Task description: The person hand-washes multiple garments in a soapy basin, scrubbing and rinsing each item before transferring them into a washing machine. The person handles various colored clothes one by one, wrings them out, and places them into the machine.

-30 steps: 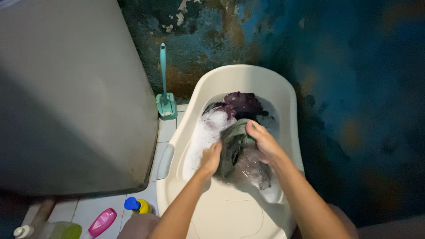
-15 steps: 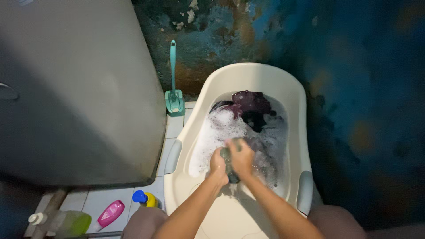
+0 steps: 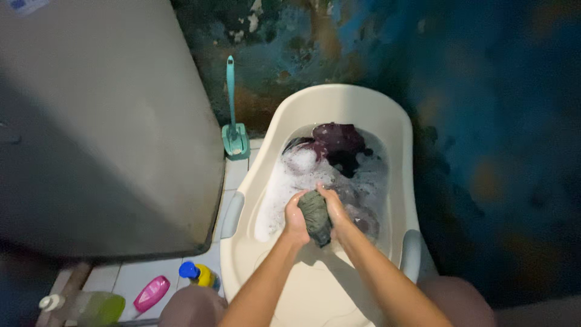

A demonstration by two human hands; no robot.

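On the tiled floor at left, a pink bottle (image 3: 150, 293) and a yellow bottle with a blue cap (image 3: 200, 274); a teal brush (image 3: 233, 115) leans on the wall; over the cream tub (image 3: 290, 297) of suds, the left hand (image 3: 296, 217) and right hand (image 3: 334, 213) clamp a bunched grey-green cloth (image 3: 316, 217) between them; dark maroon laundry (image 3: 339, 142) soaks behind.

A white tiled floor (image 3: 142, 274) carries a cream tub (image 3: 315, 106), a teal brush (image 3: 233, 130), a pink bottle (image 3: 150, 293) and a yellow bottle (image 3: 201, 275)
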